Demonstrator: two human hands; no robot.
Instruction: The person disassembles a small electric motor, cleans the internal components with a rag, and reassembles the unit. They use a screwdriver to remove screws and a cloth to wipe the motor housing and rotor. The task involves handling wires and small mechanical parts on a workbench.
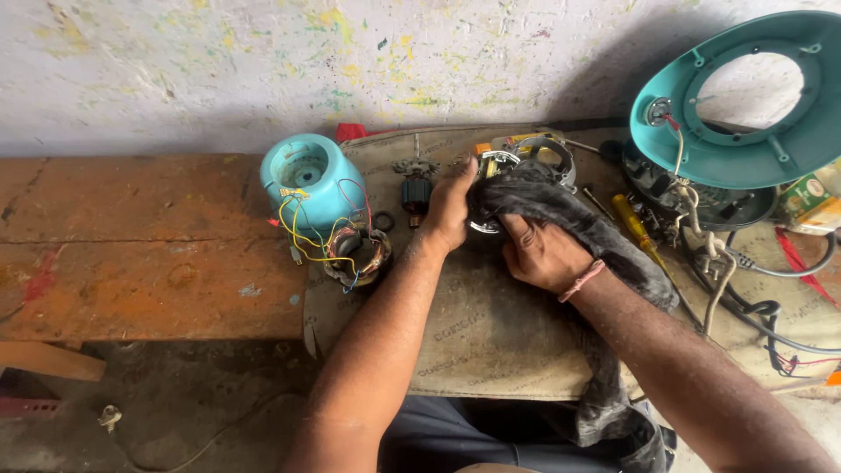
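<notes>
My left hand [449, 208] grips a round metal motor part [515, 158] with a yellow piece on top, holding its left side. My right hand [543, 254] presses a dark grey rag [569, 219] against that part; the rag drapes over my right wrist and hangs down off the bench edge. Both hands work over a brown fibre mat [491, 333]. A small armature [416, 188] with a toothed top stands just left of my left hand.
A turquoise motor housing [307, 180] with coloured wires and a wound stator [359, 254] sit at the left of the mat. A large teal base shell [745, 96], a yellow screwdriver [638, 229] and black cables [762, 307] lie on the right. An orange wooden bench [131, 245] extends left.
</notes>
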